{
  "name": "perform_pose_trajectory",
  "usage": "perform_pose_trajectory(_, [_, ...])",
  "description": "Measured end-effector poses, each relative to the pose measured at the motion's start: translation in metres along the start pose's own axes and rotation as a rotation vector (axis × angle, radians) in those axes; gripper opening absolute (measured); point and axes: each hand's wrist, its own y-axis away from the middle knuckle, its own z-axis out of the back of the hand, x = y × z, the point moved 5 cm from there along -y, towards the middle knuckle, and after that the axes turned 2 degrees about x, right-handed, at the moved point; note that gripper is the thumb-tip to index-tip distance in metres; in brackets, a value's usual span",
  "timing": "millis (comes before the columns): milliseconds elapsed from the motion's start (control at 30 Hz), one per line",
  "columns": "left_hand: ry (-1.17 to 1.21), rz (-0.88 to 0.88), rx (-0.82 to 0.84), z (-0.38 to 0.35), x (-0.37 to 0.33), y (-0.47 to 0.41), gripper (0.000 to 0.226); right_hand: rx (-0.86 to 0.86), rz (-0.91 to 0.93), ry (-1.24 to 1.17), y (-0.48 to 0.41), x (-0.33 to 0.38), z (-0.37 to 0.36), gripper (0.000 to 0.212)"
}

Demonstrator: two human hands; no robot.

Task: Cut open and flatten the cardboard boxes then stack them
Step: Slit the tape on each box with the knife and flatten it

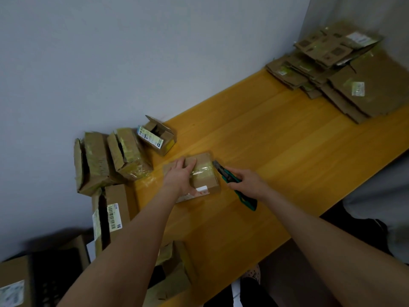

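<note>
Head view: A person's two bare forearms are reaching in from 6 o'clock over a yellow wooden bench [276, 151] that is standing against a pale wall [110, 52]. Just below the middle of the scene, a small taped box [208, 177] is lying flat on the bench. The left hand [180, 173] is resting on the box's top from the 9 o'clock side, its grip spread, with the fingers lying fairly straight across the cardboard and the shiny tape. At 3 o'clock of the box, the right hand [247, 182] is curling its grip around a green knife [224, 174]. The knife's dark tip is pointing toward 11 o'clock and is sitting right at the box's far right corner; the blur is making actual contact hard to judge. At 2 o'clock, flattened boxes [345, 72] are lying in an overlapping stack at the bench's far end. At 9 o'clock, three opened boxes [128, 151] are standing near the wall. More boxes [112, 213] are crowding the 7 o'clock corner.
</note>
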Motion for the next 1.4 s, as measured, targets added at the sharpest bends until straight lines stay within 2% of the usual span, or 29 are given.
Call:
perform_pose_trajectory(200, [-0.033,0.007,-0.004,0.004,-0.004,0.008,0.114,0.085,-0.028,-0.064,0.000,0.005,0.008,0.061])
perform_pose_trajectory(433, [-0.048,0.017,0.006,0.004,-0.005,0.008,0.116,0.093,-0.037,0.019,0.010,0.001,0.009,0.061])
perform_pose_trajectory(600, [-0.067,0.019,0.008,0.005,-0.004,0.007,0.117,0.174,-0.069,0.086,0.020,0.001,0.006,0.060])
perform_pose_trajectory(733, [-0.081,0.012,-0.013,0.007,-0.005,0.006,0.116,0.144,-0.108,-0.041,0.027,-0.004,0.006,0.057])
perform_pose_trajectory(800, [-0.051,0.025,-0.029,0.009,-0.002,0.005,0.117,0.053,-0.140,-0.155,0.030,-0.005,0.011,0.054])
perform_pose_trajectory(933, [0.188,0.188,-0.072,0.007,-0.001,0.013,0.123,-0.218,-0.243,-0.167,0.026,0.001,0.026,0.038])
perform_pose_trajectory(1000, [0.247,0.246,-0.099,0.004,-0.008,0.015,0.119,-0.221,-0.257,-0.195,0.020,0.012,0.020,0.029])
perform_pose_trajectory(1133, [0.324,0.343,-0.076,0.001,-0.011,0.015,0.103,-0.108,-0.313,-0.337,0.003,0.028,-0.016,0.045])
perform_pose_trajectory(1233, [0.490,0.370,-0.003,-0.006,-0.001,0.016,0.075,-0.090,-0.351,-0.503,-0.010,0.034,-0.040,0.048])
perform_pose_trajectory(1400, [0.875,0.370,-0.067,-0.015,0.013,0.019,0.056,-0.143,-0.327,-0.448,-0.023,0.038,-0.043,0.044])
